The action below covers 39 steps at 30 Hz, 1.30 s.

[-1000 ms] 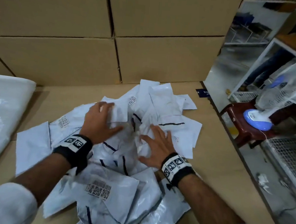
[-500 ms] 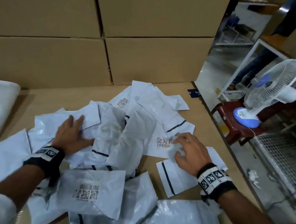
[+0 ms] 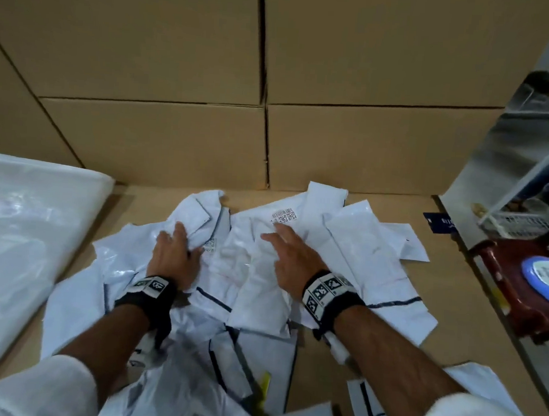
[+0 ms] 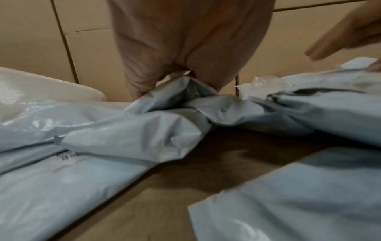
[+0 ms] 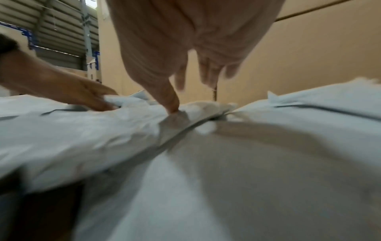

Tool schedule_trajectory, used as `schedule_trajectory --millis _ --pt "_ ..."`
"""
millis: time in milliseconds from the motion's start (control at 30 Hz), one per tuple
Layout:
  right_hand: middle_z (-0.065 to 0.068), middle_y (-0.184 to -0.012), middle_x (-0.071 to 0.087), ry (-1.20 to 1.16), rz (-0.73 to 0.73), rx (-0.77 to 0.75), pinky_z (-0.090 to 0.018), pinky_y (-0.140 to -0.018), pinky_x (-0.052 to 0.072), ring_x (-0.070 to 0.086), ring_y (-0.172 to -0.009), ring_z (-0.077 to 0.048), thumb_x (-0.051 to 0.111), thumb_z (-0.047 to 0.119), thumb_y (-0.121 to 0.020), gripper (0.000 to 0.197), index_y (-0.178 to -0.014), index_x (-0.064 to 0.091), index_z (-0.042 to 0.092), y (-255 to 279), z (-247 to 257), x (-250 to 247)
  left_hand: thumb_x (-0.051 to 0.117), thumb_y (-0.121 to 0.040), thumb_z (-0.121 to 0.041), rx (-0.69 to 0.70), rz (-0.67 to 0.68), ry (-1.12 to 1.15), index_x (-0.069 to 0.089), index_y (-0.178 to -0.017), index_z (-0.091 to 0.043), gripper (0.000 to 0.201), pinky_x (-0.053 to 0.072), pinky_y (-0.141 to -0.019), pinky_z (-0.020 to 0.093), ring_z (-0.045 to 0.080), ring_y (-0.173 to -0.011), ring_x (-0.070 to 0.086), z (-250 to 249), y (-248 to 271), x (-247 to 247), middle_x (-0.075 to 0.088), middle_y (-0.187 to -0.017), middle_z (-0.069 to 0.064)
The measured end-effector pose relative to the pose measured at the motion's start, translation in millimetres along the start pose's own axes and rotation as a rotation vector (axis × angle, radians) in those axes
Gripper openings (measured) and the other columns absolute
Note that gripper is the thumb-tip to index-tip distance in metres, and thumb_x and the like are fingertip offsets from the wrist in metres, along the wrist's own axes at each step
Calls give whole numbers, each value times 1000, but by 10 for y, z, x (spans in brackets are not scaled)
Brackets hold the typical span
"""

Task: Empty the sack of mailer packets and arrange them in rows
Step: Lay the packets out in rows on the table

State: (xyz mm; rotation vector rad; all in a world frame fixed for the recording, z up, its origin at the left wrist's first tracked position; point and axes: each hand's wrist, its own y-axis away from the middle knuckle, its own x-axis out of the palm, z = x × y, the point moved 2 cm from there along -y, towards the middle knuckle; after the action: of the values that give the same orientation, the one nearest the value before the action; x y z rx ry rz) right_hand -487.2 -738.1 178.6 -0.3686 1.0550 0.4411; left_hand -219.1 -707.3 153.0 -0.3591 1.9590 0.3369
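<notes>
**Both hands on the loose heap of mailer packets**

Far left of the left hand: white plastic sack [image 3: 23, 240], lying flat on the cardboard surface [image 3: 446, 318], well apart from the grip. Its near edge overlaps a packet corner.

Left hand [image 3: 173, 259]: palm down on the left side of the heap of mailer packets [image 3: 261, 290]. Fingers bent around a crumpled white mailer packet [image 3: 198, 222]; the left wrist view shows fingers [image 4: 140, 81] and thumb pinching a raised fold of it. So closed onto that packet, not flat. Below the wrist, more packets lie overlapped, some with dark seal strips; one near the bottom edge shows a barcode, blurred.

Between the hands: packets piled at mixed angles, no rows visible. Barcode label [image 3: 284, 215] sits just past the right hand's fingertips.

Right hand [image 3: 292, 260]: palm down, fingers straight and spread, resting on top of the heap, holding nothing. Right wrist view shows the thumb tip [image 5: 173, 107] pressing on a packet; other fingers lifted, blurred.

Right of the right hand: a few flatter packets fan out to the heap's edge, one with a dark strip [image 3: 392, 303]. Further right, a small dark blue card [image 3: 439, 221] at the surface edge, then a red stool [image 3: 512, 293] with a blue fan base [image 3: 545, 279] on it.

Behind both hands: stacked cardboard boxes [image 3: 155, 142], just beyond the heap.
</notes>
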Motion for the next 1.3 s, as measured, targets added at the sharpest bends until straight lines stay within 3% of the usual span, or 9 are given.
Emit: schedule_trajectory --millis 133,400,500,633,733,867,967,1100,1300 --pt "-18 -160 27 446 3 229 -64 -118 -9 14 -151 -39 55 52 -74 61 -131 57 31 11 -509 -133 61 -89 -38 -21 -78 -35 44 -132 -17 51 45 -93 54 49 -110 50 14 -43 -15 40 -123 22" --pt "-16 -167 3 146 -32 704 -58 -122 7 2 -154 -33 50 62 -92 81 -159 14 33 589 -1454 -346 44 -89 -64 -44 -15 -148 34 -145 -23 70 39 -102 52 47 -122 44 -348 -581 180 43 -135 25" --pt "-18 -167 8 143 -193 587 -56 -124 8 4 -154 -34 55 50 -92 71 -156 29 30 704 -1567 -432 39 -80 -77 231 -83 -182 47 -136 -21 79 45 -95 53 46 -114 52 -744 -451 240 51 -126 27" --pt "-6 -169 0 242 18 249 -57 -121 -11 -9 -155 -22 45 75 -86 68 -146 44 42 819 -1359 -280 23 -76 -92 476 148 -269 53 -134 -36 85 36 -108 51 37 -130 45 -1260 -121 527 47 -141 17" --pt "-8 -169 6 281 50 315 -60 -119 -12 -3 -155 -24 40 79 -86 64 -142 45 48 704 -1471 -265 41 -72 -92 486 384 -134 60 -110 -33 73 41 -99 44 37 -119 50 -1519 8 567 50 -121 10" --pt "-17 -165 14 333 0 603 -64 -119 -3 6 -154 -33 50 58 -89 58 -144 46 40 489 -1680 -494 71 -66 -76 595 451 11 65 -115 -36 64 41 -106 36 20 -127 51 -1558 165 507 50 -142 -3" --pt "-18 -161 25 261 -160 429 -61 -121 1 15 -152 -34 54 35 -84 67 -150 40 34 370 -1554 -549 72 -51 -83 624 503 33 66 -106 -43 69 38 -111 35 7 -128 50 -1403 260 489 51 -140 -18" --pt "-15 -166 15 227 52 99 -56 -123 -1 12 -154 -30 70 22 -74 86 -151 38 39 136 -1255 -299 64 -49 -92 571 370 60 57 -124 -42 91 40 -110 33 9 -130 46 -1246 325 409 49 -138 -14" --pt "-19 -167 7 199 47 351 -56 -123 -3 10 -153 -33 45 26 -90 71 -155 22 46 -89 -1454 -217 46 -74 -88 498 178 -145 50 -137 -36 82 36 -112 43 25 -137 41 -957 366 379 45 -148 3"
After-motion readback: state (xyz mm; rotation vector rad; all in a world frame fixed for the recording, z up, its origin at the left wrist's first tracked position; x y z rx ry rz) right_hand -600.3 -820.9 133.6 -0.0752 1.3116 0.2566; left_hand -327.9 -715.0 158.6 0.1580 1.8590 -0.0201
